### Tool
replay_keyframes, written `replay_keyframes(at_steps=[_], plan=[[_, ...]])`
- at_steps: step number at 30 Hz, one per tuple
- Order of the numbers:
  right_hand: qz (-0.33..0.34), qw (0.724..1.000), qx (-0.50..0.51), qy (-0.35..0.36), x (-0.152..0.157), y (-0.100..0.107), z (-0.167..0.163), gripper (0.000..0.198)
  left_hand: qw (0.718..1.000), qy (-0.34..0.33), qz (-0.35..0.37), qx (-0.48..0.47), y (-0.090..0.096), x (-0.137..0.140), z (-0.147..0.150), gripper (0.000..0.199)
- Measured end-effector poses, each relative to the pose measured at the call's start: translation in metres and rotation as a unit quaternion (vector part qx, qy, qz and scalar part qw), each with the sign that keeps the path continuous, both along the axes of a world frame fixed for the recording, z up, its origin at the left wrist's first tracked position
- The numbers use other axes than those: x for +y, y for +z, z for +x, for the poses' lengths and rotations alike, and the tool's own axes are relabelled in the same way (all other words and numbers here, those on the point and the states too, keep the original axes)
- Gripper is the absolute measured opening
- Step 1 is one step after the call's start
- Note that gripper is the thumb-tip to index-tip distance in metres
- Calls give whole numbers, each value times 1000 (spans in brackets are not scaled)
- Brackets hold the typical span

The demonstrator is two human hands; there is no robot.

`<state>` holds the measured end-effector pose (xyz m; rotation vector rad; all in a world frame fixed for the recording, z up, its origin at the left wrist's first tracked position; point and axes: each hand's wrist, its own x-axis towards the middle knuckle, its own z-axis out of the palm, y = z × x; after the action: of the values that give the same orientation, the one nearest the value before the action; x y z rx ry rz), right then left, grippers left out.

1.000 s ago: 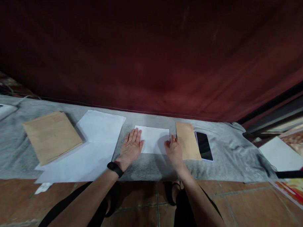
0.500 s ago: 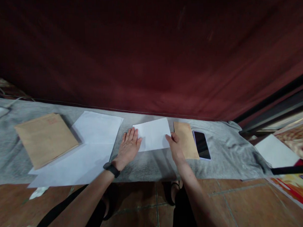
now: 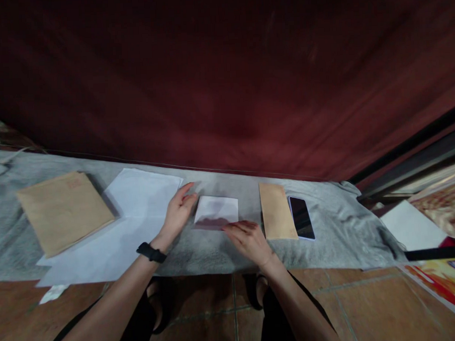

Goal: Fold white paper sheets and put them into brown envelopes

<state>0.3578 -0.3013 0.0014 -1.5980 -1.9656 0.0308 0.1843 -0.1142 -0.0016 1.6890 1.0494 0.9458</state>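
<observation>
A small folded white paper (image 3: 218, 208) lies on the grey cloth between my hands, its near part in shadow. My left hand (image 3: 179, 209), with a black watch on the wrist, is just left of the paper, thumb and fingers apart, holding nothing. At the paper's near right corner, my right hand (image 3: 248, 241) has its fingers stretched out over the edge. Whether those fingertips press on the corner cannot be made out. To the right of this hand lies a narrow brown envelope (image 3: 277, 212).
A dark phone (image 3: 302, 218) lies beside the envelope. On the left, large brown envelopes (image 3: 66, 211) overlap white sheets (image 3: 139, 198). The grey cloth (image 3: 337, 231) covers a narrow surface along a dark red curtain (image 3: 210, 116). Tiled floor (image 3: 203, 320) lies below.
The white paper now looks about half as wide and lies folded. My left hand has lifted off it and moved left; my right hand has moved left and nearer to me.
</observation>
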Motion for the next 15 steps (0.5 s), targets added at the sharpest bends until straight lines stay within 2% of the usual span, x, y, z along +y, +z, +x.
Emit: replay_keyframes(at_steps=[4,8,11,15], plan=[[-142,988,65,-13,-2,1,-1,23,981,-167,-99,17,8,-10,-3,64],[-215,957,193,0,-1,4,10,28,935,-300,-180,63,17,-19,-8,62],[-212,936,280,-15,4,0,20,27,916,-337,-206,69,26,-18,-17,59],[-174,910,365,-87,16,-12,29,26,919,-318,-231,30,28,-12,-32,60]])
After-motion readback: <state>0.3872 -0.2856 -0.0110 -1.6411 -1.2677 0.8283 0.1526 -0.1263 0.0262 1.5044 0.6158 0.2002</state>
